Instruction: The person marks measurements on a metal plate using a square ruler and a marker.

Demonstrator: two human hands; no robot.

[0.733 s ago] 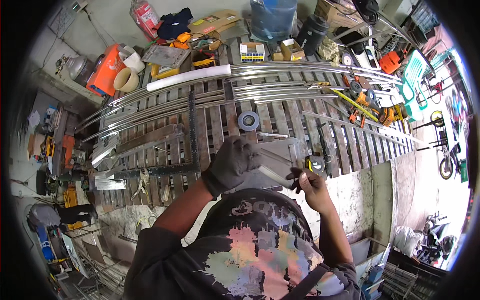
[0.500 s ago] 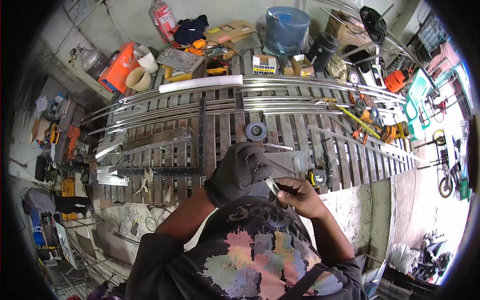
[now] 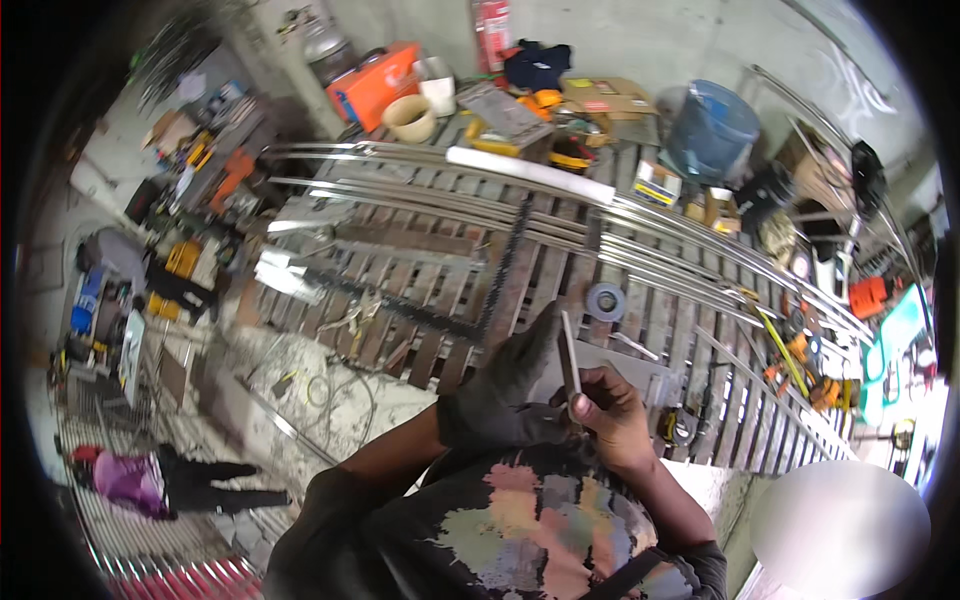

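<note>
My right hand point(image 3: 612, 415) is bare and pinches the lower end of a thin, flat, light-coloured strip point(image 3: 570, 350), which stands nearly upright in front of my body. My left hand point(image 3: 505, 395), in a dark work glove, lies just left of the strip with its fingers stretched out. Whether the glove touches the strip I cannot tell. Beyond the hands, a round grinding disc point(image 3: 605, 302) rests on the slatted bench point(image 3: 425, 365). A grey flat plate point(image 3: 640, 378) lies partly hidden behind my right hand.
Long shiny metal tubes point(image 3: 690, 295) run across the bench. A black framing square point(image 3: 503, 275) and locking pliers point(image 3: 352, 315) lie to the left, a tape measure point(image 3: 680, 427) to the right. Farther back stands a blue tub point(image 3: 712, 130). Another person point(image 3: 130, 483) is at the lower left.
My left hand has opened from its closed grip at the strip's upper end. The strip now points more upright in my right hand. The view has turned, bringing the person in purple into sight.
</note>
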